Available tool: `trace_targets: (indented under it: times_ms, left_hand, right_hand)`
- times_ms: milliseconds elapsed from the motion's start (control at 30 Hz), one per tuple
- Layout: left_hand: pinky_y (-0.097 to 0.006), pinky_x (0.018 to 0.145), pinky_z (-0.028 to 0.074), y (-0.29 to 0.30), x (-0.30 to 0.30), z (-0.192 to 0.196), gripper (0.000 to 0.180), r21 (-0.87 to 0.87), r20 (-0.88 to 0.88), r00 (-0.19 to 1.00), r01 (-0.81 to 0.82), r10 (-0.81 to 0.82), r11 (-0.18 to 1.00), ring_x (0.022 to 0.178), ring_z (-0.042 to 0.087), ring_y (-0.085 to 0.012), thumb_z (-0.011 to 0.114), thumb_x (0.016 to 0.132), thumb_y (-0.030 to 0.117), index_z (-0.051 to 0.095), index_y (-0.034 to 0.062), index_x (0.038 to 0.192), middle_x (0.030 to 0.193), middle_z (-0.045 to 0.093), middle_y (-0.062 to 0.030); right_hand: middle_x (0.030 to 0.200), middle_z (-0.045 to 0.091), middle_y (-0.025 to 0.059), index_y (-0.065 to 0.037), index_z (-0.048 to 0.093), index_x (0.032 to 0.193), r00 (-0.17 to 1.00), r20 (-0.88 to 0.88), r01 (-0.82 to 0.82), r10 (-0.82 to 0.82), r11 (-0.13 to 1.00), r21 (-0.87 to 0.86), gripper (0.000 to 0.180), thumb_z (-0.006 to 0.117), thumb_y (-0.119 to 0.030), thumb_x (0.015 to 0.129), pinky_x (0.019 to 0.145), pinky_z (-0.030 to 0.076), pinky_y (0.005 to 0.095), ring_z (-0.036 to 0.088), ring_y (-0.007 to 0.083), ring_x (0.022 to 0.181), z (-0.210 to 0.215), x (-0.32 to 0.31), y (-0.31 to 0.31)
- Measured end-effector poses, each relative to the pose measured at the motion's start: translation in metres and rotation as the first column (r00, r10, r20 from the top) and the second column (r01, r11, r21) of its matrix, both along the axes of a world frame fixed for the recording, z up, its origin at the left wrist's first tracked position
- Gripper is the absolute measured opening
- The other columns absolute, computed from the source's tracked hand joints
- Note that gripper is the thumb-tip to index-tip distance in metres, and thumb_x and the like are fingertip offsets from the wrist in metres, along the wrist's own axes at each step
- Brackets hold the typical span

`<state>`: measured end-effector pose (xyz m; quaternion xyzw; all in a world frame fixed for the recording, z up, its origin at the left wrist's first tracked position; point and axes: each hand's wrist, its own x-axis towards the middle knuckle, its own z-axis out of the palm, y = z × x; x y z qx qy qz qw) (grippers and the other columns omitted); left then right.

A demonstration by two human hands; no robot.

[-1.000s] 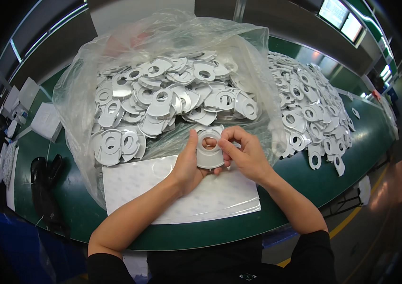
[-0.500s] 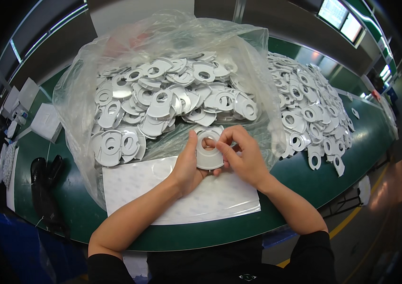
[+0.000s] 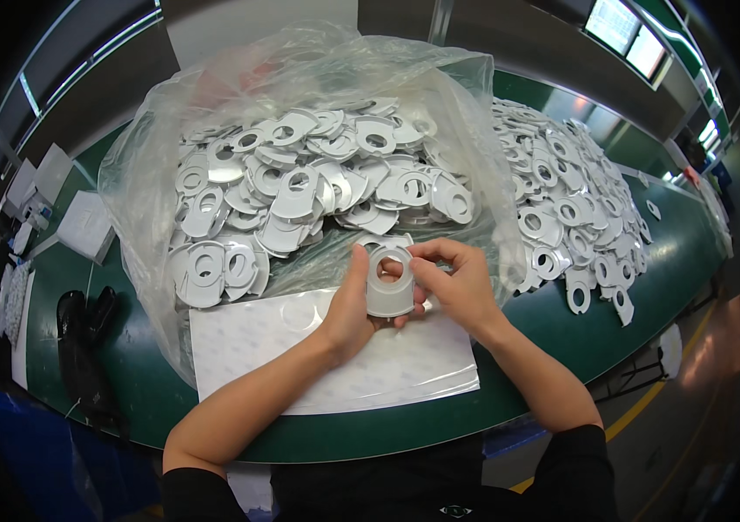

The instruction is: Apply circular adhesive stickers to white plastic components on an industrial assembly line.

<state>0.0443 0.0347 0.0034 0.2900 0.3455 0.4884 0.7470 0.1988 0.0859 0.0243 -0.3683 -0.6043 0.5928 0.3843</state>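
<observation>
A grey plastic part (image 3: 389, 301) with a round hole and a rounded lower end is held up over the white sheets. My left hand (image 3: 351, 304) grips its left side, with the thumb along the edge and fingers behind it, partly seen through the hole. At the upper right edge of the part, my right hand (image 3: 457, 285) is closed, thumb and index finger pinching the rim. Just beyond lies a heap of similar grey parts (image 3: 296, 193) in an open clear plastic bag (image 3: 148, 139).
Glossy white sheets (image 3: 248, 348) lie at the front of the green table (image 3: 326, 442). A second heap of grey parts (image 3: 568, 210) spreads at the right. To the left are a black object (image 3: 83, 357) and a white box (image 3: 85, 224).
The held part has shifted slightly right and toward me. My right thumb and index finger have moved from near the hole to the part's upper right rim.
</observation>
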Motion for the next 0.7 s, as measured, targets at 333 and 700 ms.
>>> trace_targets:
  times_ms: [333, 700]
  left_hand:
    - [-0.022, 0.054, 0.04, -0.005, 0.001, -0.01, 0.078, 0.141, -0.167, 0.985, 0.07, -0.046, 0.988, 0.071, 0.054, -0.0115, 0.008, 0.088, 0.07, 0.05, 0.0085, 0.107, 0.085, 0.059, -0.0052]
    - [-0.022, 0.051, 0.04, -0.008, 0.003, -0.002, 0.081, 0.153, -0.253, 0.964, 0.124, -0.083, 0.98, 0.065, 0.054, -0.012, 0.004, 0.087, 0.071, 0.051, 0.0081, 0.105, 0.082, 0.059, -0.0055]
  right_hand:
    - [0.066, 0.057, 0.0053, 0.004, 0.056, 0.076, 0.997, 0.062, 0.037, -0.04, 0.998, 0.049, 0.017, 0.063, -0.01, 0.082, 0.038, 0.042, 0.0237, 0.055, 0.0098, 0.045, 0.006, -0.002, -0.003]
    - [0.064, 0.054, 0.0062, -0.003, 0.05, 0.068, 0.849, 0.465, 0.075, -0.252, 0.928, 0.366, 0.04, 0.078, -0.032, 0.069, 0.044, 0.043, 0.0319, 0.054, 0.0177, 0.049, 0.011, -0.006, -0.01]
